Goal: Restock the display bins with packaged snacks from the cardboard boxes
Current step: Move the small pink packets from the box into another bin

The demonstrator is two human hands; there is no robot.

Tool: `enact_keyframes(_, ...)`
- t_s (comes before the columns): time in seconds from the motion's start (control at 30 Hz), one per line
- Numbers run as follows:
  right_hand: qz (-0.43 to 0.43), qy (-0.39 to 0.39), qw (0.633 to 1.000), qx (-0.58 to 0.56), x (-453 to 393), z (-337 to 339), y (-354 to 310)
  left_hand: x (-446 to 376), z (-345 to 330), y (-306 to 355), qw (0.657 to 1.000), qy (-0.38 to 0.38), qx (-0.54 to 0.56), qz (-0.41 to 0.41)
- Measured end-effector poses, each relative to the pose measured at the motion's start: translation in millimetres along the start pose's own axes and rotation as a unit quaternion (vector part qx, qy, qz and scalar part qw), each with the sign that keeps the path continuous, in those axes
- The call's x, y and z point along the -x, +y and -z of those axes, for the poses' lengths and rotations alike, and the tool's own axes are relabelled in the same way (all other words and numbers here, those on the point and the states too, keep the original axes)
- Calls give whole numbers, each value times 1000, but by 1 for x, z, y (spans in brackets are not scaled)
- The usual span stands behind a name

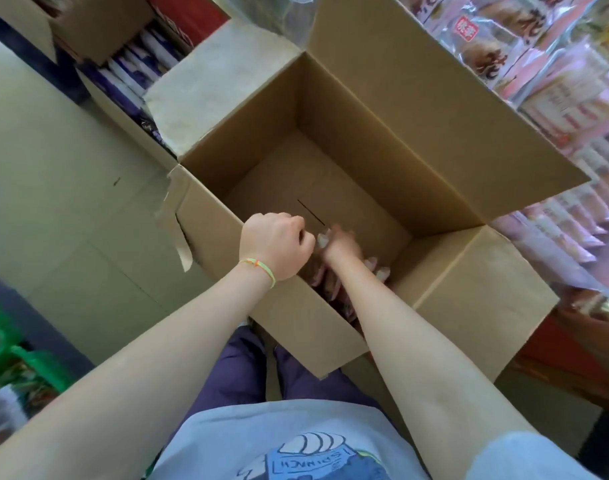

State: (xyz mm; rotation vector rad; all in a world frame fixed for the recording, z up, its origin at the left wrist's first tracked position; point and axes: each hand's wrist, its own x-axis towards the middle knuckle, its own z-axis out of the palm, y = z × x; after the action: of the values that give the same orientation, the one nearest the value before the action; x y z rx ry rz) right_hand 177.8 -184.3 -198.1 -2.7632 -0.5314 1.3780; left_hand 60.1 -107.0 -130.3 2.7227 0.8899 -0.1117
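A large open cardboard box stands in front of me, its floor mostly bare. A few brownish snack packs lie in its near corner, partly hidden under my right forearm. My right hand reaches deep into the box and grips packs there, blurred by motion. A pale pack end sticks out beside it. My left hand, with a yellow-green band on the wrist, is curled into a fist over the near rim, close to that pack end. Nothing shows inside the fist.
Display bins of pink packaged snacks fill the right side. Another open box with blue-and-white packs stands at the back left. Pale floor lies to the left, with a green crate at the lower left.
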Motion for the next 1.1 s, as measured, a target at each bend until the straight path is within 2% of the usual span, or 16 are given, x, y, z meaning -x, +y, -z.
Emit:
enact_keyframes(0.13,22,27,994,-108,2,5,13,-2,0,-1,1000,-12,-13,10)
enact_keyframes(0.23,92,56,974,-201,23,33,25,-1,4,1,998,-49,-13,38)
enact_keyframes(0.3,141,51,947,-285,48,65,36,-6,16,8,985,-86,101,106)
enact_keyframes(0.33,168,34,926,-335,65,82,44,-12,26,12,955,-121,225,153)
enact_keyframes(0.4,229,-17,880,-416,100,114,61,-22,54,28,817,-218,496,198)
enact_keyframes(0.47,267,-39,830,-488,129,138,76,-24,75,50,714,-314,613,126)
enact_keyframes(0.53,259,-17,770,-583,149,155,87,-22,93,80,649,-325,684,74)
enact_keyframes(0.6,263,-8,704,-659,159,165,104,-23,105,111,591,-288,751,65)
enact_keyframes(0.67,249,8,708,-661,168,173,127,-26,114,140,527,-272,803,51)
enact_keyframes(0.7,241,13,715,-656,172,175,140,-28,118,152,509,-268,817,47)
enact_keyframes(0.73,239,10,712,-660,174,175,153,-30,120,164,497,-268,824,47)
enact_keyframes(0.8,258,-9,677,-689,175,174,173,-35,122,184,485,-277,828,56)
enact_keyframes(0.9,246,-13,629,-737,175,172,187,-39,124,215,496,-286,815,95)
enact_keyframes(0.93,242,-12,630,-738,176,173,188,-40,124,226,501,-294,807,105)
enact_keyframes(1.0,234,22,634,-737,174,179,192,-45,121,242,510,-303,795,128)
enact_keyframes(1.1,199,112,567,-792,164,196,211,-57,109,252,517,-281,795,149)
